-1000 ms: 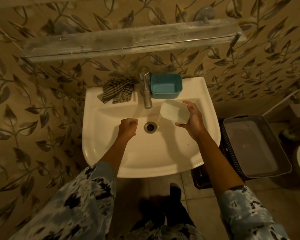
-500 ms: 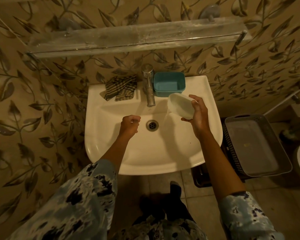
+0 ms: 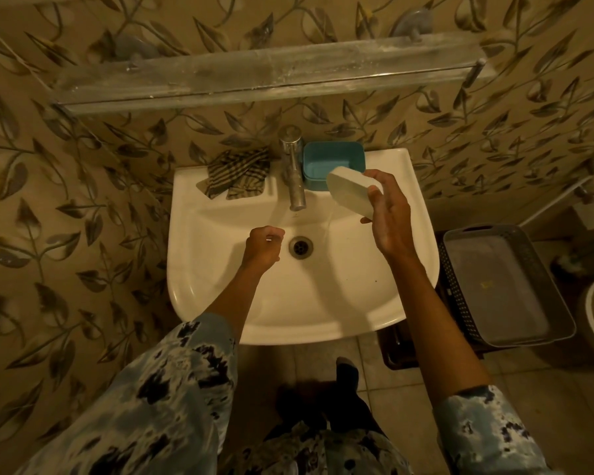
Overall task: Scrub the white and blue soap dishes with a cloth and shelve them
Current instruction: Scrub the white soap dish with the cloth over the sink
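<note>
Cloth (image 3: 237, 173), checked and crumpled, lay on the rear ledge of the sink (image 3: 288, 303), left of the tap (image 3: 294, 166). The blue soap dish (image 3: 333, 162) sat on the same ledge, just right of the tap. The right hand (image 3: 390, 214) gripped the white soap dish (image 3: 352, 190), fingers and thumb curled round it, tilted above the basin in front of the blue one. The left hand (image 3: 263, 246) hung beside the drain (image 3: 300, 246), fingers curled into a fist holding nothing. The shelf (image 3: 264, 73) ran along the wall above
</note>
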Tool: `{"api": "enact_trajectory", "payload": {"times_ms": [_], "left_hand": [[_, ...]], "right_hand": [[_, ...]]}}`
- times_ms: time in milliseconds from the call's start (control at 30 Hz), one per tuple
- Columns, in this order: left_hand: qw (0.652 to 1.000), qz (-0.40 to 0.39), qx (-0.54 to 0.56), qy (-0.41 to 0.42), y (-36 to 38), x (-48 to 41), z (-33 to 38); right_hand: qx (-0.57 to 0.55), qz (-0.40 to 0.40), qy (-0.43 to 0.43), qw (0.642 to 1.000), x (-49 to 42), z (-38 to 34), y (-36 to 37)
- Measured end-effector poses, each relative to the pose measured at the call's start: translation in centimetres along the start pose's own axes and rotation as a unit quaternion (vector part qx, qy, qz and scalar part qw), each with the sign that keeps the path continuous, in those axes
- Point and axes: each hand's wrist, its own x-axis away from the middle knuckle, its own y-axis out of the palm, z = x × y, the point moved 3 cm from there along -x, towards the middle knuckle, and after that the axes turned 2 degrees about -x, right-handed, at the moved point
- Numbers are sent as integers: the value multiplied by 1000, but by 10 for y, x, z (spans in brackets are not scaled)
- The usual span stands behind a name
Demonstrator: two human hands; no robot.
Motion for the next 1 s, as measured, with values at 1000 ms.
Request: {"api": "enact_trajectory", "payload": {"times_ms": [1000], "left_hand": [[999,-11,-51,10,6,15,-13]], "right_hand": [[106,-26,-154,982,37,20,19]]}}
